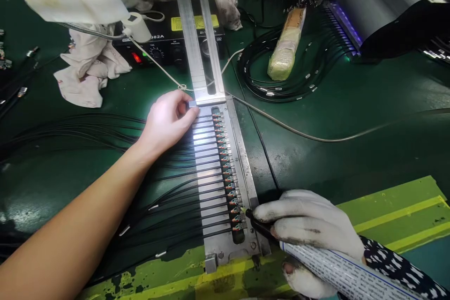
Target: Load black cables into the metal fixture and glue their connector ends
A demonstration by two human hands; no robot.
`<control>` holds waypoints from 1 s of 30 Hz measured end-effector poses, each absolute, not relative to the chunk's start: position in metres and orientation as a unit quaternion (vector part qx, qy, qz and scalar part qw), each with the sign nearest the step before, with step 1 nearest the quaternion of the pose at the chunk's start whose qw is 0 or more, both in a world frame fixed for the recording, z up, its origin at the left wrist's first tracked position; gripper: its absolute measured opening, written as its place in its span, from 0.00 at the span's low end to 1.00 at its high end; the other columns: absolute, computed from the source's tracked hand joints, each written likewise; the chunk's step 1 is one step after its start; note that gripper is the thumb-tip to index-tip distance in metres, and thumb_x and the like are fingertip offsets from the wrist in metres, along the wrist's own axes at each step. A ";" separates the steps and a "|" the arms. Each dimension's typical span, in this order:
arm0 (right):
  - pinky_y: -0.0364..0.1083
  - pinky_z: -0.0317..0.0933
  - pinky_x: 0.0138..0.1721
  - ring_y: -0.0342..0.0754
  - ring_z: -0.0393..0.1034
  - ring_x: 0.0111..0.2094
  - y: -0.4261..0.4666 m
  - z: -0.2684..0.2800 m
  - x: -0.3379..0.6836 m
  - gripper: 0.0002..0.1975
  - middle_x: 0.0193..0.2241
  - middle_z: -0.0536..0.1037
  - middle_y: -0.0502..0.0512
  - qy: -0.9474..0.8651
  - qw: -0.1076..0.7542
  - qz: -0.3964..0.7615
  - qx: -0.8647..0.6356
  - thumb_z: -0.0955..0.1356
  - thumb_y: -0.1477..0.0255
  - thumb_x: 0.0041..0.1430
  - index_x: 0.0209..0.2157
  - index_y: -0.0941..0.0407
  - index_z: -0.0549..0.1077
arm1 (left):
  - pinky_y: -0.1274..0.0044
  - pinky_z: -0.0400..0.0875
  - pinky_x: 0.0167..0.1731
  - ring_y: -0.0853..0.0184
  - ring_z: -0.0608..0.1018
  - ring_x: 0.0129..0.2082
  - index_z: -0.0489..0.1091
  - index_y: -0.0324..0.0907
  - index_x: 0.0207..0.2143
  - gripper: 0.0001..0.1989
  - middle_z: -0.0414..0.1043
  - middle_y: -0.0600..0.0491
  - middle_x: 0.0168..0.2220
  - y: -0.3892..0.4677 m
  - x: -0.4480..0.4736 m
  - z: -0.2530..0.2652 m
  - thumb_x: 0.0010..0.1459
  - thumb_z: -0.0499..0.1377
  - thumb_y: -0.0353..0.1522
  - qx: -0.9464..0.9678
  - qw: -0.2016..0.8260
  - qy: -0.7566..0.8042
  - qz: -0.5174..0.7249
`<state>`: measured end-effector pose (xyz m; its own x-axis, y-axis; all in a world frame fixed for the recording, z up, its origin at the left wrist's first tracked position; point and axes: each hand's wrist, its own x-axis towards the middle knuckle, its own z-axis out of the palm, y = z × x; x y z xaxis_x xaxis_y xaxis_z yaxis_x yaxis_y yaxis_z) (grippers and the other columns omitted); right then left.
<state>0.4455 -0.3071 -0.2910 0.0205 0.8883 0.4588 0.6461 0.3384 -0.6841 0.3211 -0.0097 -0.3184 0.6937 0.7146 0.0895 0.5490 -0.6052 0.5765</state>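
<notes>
My left hand, bare, is at the far end of the metal cable fixture. Its thumb and index finger close on a small metal tab at the fixture's left edge. Black cables lie side by side across the fixture, their stripped ends with coloured wires over a long slot. In a stained white glove, my right hand grips a white printed glue tube. The black nozzle of the tube points at the wire ends near the fixture's lower end; whether it touches is hard to see.
Behind the fixture stands a black control box with a cloth beside it. A white lamp head hangs at upper left. Coiled cables, a wrapped block and a grey curing lamp with violet light occupy the upper right.
</notes>
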 end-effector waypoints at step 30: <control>0.41 0.70 0.46 0.41 0.78 0.44 -0.308 -0.288 0.442 0.13 0.40 0.81 0.54 -0.663 0.462 0.116 -0.578 0.62 0.64 0.70 0.36 0.57 0.70 | 0.78 0.58 0.29 0.72 0.64 0.27 0.71 0.38 0.39 0.16 0.65 0.54 0.28 -0.010 0.322 -0.318 0.56 0.57 0.42 0.884 0.266 0.350 0.160</control>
<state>0.4421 -0.3075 -0.2881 0.0954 0.8725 0.4793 0.6588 0.3056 -0.6875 0.3216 -0.0095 -0.3185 0.7041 0.7035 0.0972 0.5331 -0.6140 0.5821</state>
